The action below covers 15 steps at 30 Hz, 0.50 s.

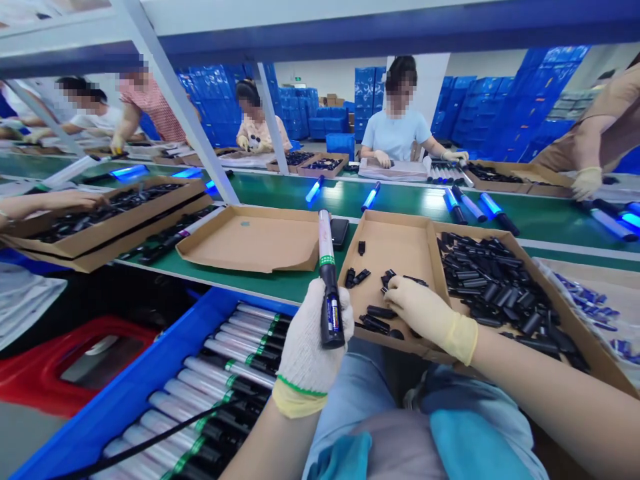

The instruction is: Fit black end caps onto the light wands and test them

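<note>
My left hand point(314, 333), in a white knit glove, is wrapped round a light stick point(326, 250) held upright. It has a clear tube, a green band and a black handle, and its open battery compartment point(333, 313) shows batteries inside. My right hand point(417, 307), in a thin cream glove, reaches into a shallow cardboard tray point(395, 243). Its fingers curl down onto small black plastic covers point(388, 277), with the fingertips closed on one, partly hidden. More loose black covers point(375, 323) lie nearer the tray's front edge.
Left of my legs, a blue bin point(65, 433) holds rows of light sticks, with a black cord across them. A cardboard tray heaped with black covers point(505, 287) stands at right. Glowing sticks point(371, 195) lie on the green conveyor point(280, 193); several co-workers sit beyond.
</note>
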### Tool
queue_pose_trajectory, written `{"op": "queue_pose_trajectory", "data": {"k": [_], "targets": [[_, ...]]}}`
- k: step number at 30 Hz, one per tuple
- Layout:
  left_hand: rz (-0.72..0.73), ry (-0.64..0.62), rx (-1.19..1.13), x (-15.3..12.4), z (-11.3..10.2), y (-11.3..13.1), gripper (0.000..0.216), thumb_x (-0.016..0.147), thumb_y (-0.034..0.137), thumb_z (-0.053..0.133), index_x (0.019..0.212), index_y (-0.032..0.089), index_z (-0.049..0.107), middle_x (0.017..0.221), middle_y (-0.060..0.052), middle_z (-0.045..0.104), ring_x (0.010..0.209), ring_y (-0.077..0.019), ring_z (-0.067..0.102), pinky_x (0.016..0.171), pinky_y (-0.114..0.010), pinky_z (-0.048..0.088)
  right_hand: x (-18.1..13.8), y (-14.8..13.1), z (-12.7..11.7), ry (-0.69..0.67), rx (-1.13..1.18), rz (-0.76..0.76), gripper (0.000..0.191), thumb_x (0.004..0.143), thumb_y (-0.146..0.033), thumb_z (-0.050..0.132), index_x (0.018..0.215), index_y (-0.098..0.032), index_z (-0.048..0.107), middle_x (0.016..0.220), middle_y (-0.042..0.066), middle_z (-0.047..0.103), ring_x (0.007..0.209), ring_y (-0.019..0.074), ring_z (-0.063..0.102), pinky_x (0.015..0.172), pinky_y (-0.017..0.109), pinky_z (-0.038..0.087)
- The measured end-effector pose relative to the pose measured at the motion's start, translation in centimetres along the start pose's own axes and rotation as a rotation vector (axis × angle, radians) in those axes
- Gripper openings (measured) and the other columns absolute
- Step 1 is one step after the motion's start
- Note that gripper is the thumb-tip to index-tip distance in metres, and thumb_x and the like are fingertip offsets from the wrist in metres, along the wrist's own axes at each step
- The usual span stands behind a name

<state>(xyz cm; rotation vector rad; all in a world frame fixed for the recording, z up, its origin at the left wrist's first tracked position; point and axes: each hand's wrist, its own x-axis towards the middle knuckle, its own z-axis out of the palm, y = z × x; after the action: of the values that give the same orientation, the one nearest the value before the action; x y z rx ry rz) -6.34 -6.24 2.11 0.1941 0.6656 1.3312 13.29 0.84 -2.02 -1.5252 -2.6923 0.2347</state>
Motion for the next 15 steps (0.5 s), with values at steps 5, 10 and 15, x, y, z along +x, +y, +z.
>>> {"op": "queue_pose_trajectory", "data": {"k": [5, 10, 15], "targets": [[0.023, 0.002, 0.005, 0.5, -0.3, 0.0, 0.024, 0.100, 0.035, 0.048, 0.099, 0.014, 0.060, 0.075, -0.003, 0.059, 0.053, -0.0101, 0.055, 0.044, -0.019, 0.047, -0.7, -1.5, -0.8, -0.058, -0.024, -0.062, 0.021, 0.095, -0.024, 0.053, 0.096, -0.017, 0.072, 0.102, 0.011, 0.066, 0.098, 0.0269, 0.064, 0.081, 0.034, 0.048], [-0.023, 0.031, 0.005, 0.7, 0.0, -0.1, 0.024, 0.098, 0.036, 0.051, 0.100, 0.014, 0.060, 0.073, -0.003, 0.060, 0.052, -0.0102, 0.055, 0.044, -0.019, 0.048, 0.1, -2.8, 0.2, -0.141, 0.035, -0.095, 0.019, 0.085, -0.018, 0.063, 0.101, -0.012, 0.071, 0.101, 0.016, 0.070, 0.097, 0.0328, 0.066, 0.081, 0.040, 0.050], [-0.014, 0.047, 0.002, 0.6, 0.0, 0.1, 0.025, 0.098, 0.037, 0.050, 0.099, 0.014, 0.060, 0.073, -0.003, 0.059, 0.052, -0.0099, 0.054, 0.044, -0.019, 0.047, 0.7, -1.7, 0.5, -0.123, 0.243, 0.009, 0.022, 0.087, -0.010, 0.053, 0.098, -0.011, 0.071, 0.105, 0.018, 0.070, 0.099, 0.0303, 0.067, 0.088, 0.041, 0.050]]}}
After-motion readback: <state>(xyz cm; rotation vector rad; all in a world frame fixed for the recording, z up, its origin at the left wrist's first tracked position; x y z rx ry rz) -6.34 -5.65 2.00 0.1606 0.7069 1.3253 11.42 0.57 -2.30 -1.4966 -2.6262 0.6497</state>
